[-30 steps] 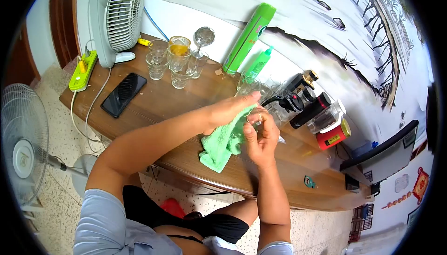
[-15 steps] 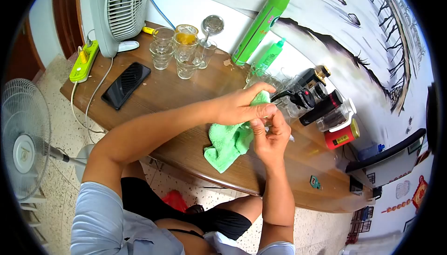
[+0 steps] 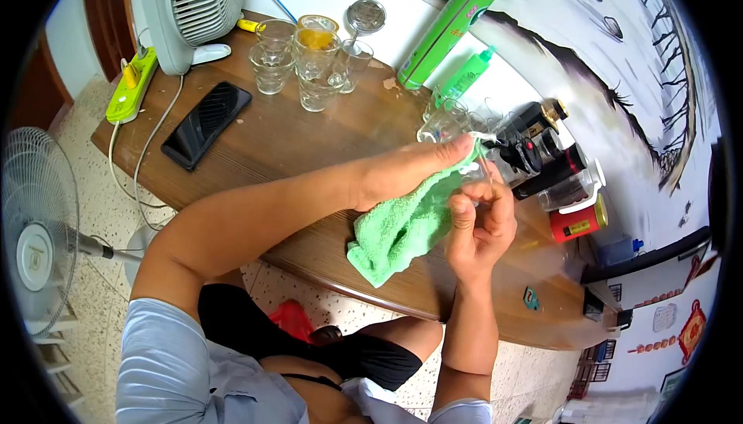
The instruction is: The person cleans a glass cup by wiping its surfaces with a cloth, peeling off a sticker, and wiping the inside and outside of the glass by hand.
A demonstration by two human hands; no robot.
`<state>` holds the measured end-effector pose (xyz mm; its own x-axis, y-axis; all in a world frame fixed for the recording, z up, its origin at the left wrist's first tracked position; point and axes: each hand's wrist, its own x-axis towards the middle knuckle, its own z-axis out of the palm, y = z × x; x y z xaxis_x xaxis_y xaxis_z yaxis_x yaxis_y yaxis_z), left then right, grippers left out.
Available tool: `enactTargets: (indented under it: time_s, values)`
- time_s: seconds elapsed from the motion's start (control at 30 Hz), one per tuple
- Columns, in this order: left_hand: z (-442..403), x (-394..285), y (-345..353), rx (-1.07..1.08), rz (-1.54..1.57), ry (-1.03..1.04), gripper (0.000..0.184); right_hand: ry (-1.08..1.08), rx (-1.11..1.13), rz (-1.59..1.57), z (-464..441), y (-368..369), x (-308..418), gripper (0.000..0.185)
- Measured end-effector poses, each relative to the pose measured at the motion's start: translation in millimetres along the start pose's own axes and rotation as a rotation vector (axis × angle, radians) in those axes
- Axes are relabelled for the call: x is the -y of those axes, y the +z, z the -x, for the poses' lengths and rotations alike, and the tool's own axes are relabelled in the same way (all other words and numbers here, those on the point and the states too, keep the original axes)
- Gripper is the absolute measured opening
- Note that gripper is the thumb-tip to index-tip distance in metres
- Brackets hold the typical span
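Observation:
My left hand [image 3: 412, 170] is closed on a green cloth [image 3: 398, 230], its thumb stretched along the top edge. Most of the cloth hangs below that hand, over the front of the wooden table. Close by on the right, my right hand [image 3: 481, 230] has its fingers curled around what looks like a clear drinking glass [image 3: 483, 168], mostly hidden by fingers and cloth. The cloth lies against the side of this glass. Behind the hands, several clear glasses [image 3: 443, 123] stand near the wall.
A black phone [image 3: 207, 124] lies on the table [image 3: 302, 219] at left. Several glasses [image 3: 316, 91] stand beyond it, beside a box fan [image 3: 203, 6] and a green power strip [image 3: 131, 87]. A green spray can [image 3: 453, 29], dark bottles [image 3: 551, 175] and a red canister [image 3: 580, 220] line the wall.
Both hands have moved slightly right with the cloth and glass. The cloth is more spread out, and my left thumb has shifted to the upper edge. The camera view has shifted slightly.

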<state>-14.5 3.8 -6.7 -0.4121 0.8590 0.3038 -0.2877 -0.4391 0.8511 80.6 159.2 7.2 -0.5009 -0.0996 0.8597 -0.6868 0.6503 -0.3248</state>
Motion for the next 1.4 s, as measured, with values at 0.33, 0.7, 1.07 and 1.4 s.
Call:
enactTargets:
  time_s: [0.33,0.7,1.07,1.4]
  values:
    - [9.9,-9.3,-2.2,-0.100,-0.840,0.331,0.078,0.466,0.078,-0.413,10.4,-1.1,-2.2,0.021]
    - [0.9,-6.7,-4.0,-0.168,0.047,-0.097,0.073,-0.015,0.191,-0.130,3.4,3.9,2.1,0.028]
    - [-2.4,12.6,-8.8,-0.253,-0.046,-0.117,0.061,0.041,0.027,0.082,-3.5,-6.2,-3.7,0.026]
    - [6.4,0.0,3.6,-0.237,-0.610,0.170,0.073,0.313,0.181,-0.161,5.6,4.7,4.1,0.017]
